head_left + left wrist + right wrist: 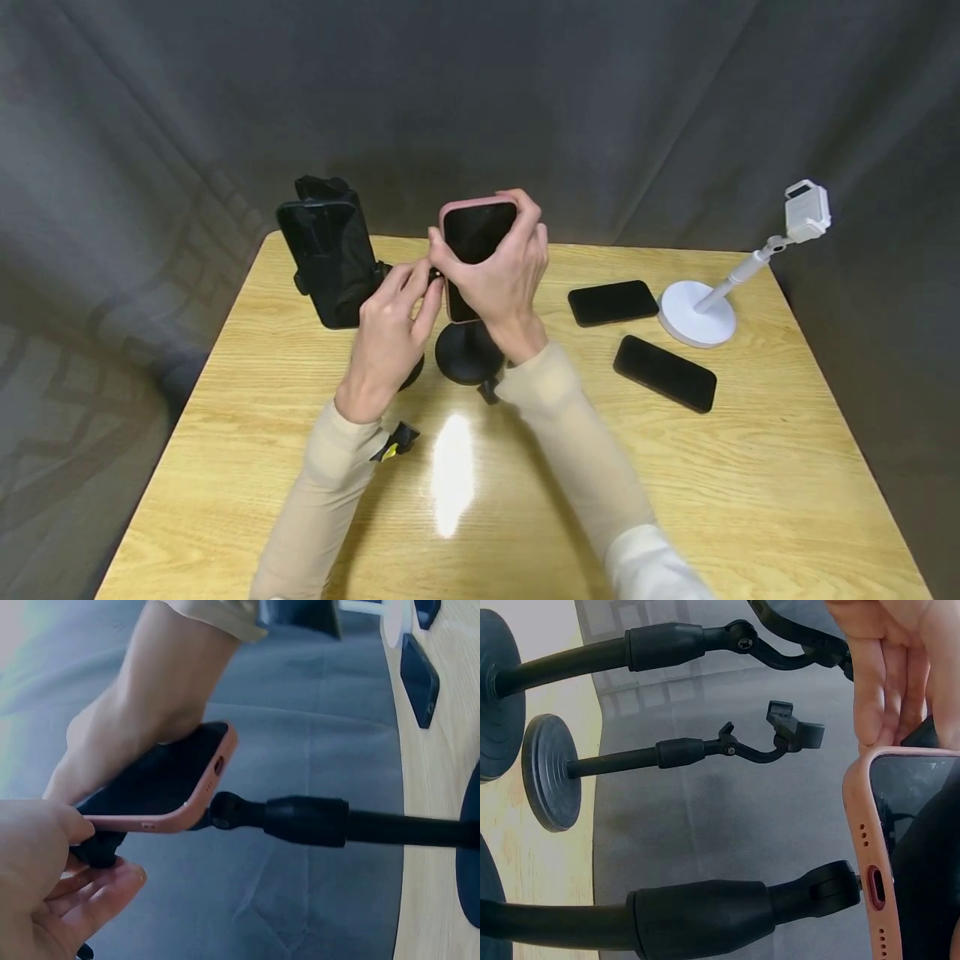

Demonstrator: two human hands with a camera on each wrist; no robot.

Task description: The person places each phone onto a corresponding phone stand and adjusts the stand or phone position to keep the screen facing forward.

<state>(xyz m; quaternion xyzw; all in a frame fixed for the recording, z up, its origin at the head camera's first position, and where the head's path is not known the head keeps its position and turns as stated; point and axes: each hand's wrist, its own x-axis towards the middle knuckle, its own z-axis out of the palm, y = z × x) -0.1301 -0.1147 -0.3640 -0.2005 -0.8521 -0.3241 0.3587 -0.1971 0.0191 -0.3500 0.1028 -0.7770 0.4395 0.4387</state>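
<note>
A phone in a pink case (463,236) stands upright at the holder of a black phone stand, above its round base (468,354). My right hand (504,271) grips this phone from the right, with thumb and fingers spread around its edges. At its left edge, my left hand (388,325) pinches the black clamp (99,849) of the stand. The stand's black pole (304,819) runs from the base to a joint behind the phone, which hides most of the holder. The charging port (877,887) in the phone's lower edge faces down.
Left of my hands, another black stand bears a black phone (326,258). Behind it is a third stand, its holder (799,733) without a phone. Two phones, one farther back (612,302) and one nearer (665,373), lie beside a white stand (697,314) at right.
</note>
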